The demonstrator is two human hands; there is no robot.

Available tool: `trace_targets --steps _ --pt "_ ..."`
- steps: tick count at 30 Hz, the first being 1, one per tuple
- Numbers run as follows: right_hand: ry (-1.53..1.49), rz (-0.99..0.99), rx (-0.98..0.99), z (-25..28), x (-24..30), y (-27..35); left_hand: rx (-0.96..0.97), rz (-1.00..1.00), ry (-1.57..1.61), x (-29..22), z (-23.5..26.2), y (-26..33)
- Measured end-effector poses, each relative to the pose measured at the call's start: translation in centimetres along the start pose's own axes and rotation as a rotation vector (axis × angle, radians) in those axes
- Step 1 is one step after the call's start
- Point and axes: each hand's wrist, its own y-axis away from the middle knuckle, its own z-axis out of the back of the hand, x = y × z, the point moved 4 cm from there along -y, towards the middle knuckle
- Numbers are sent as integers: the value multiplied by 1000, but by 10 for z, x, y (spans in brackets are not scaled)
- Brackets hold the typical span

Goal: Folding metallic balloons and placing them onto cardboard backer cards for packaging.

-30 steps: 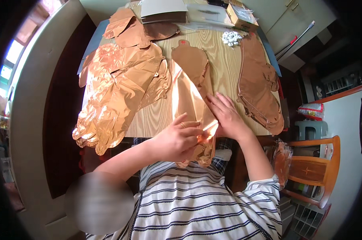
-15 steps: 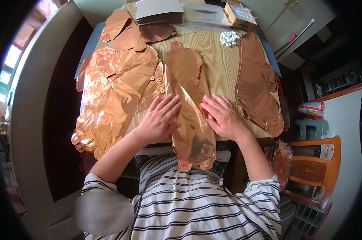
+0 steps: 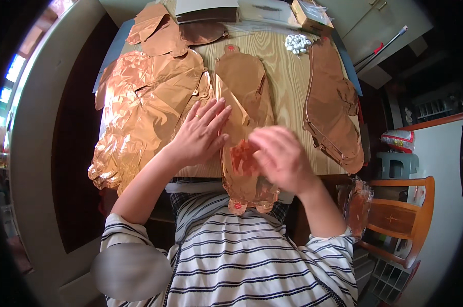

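Landmark: pale wood-grain table point(image 3: 287, 97), light yellow-tan with darker grain lines.

- Foil balloon point(image 3: 241, 92) at table centre: shiny copper-rose, glare streaks.
- Crumpled foil pile point(image 3: 144, 107) on table's left part: brighter orange-gold, mirror-like.
- Flat foil shape point(image 3: 331, 112) on table's right part: duller brown-copper.
- Small bundle point(image 3: 298, 43) near table's far edge: white.
- Box point(image 3: 310, 13) at far right corner: tan cardboard.
- Mat edge point(image 3: 111, 56) under table's left side: blue.
- Shirt point(image 3: 241, 261) below table's near edge: white with dark navy stripes.
- Chair point(image 3: 400, 220) right of table: orange-brown wood.
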Motion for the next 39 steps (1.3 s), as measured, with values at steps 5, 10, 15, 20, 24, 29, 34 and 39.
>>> trace_targets --steps 5,10,15,20,24,29,34,39 --pt "122 7 224 -61 30 6 -3 -110 -55 2 -11 1" --pt "166 -29 225 -73 35 20 -17 -102 -10 6 -12 3" --pt "182 -119 285 -67 36 20 -14 -88 108 4 -9 -2" --pt "220 -109 245 -74 44 15 -29 -96 74 4 -12 -5" --pt "245 -65 210 -85 43 19 -10 -111 36 4 -15 -5" --pt "266 -48 191 -83 46 22 -48 -128 -46 23 -16 -22" --pt "280 -57 238 -86 46 26 -80 -88 -131 54 -15 -58" --pt "264 -82 316 -87 51 37 -56 -62 -131 71 -17 -86"
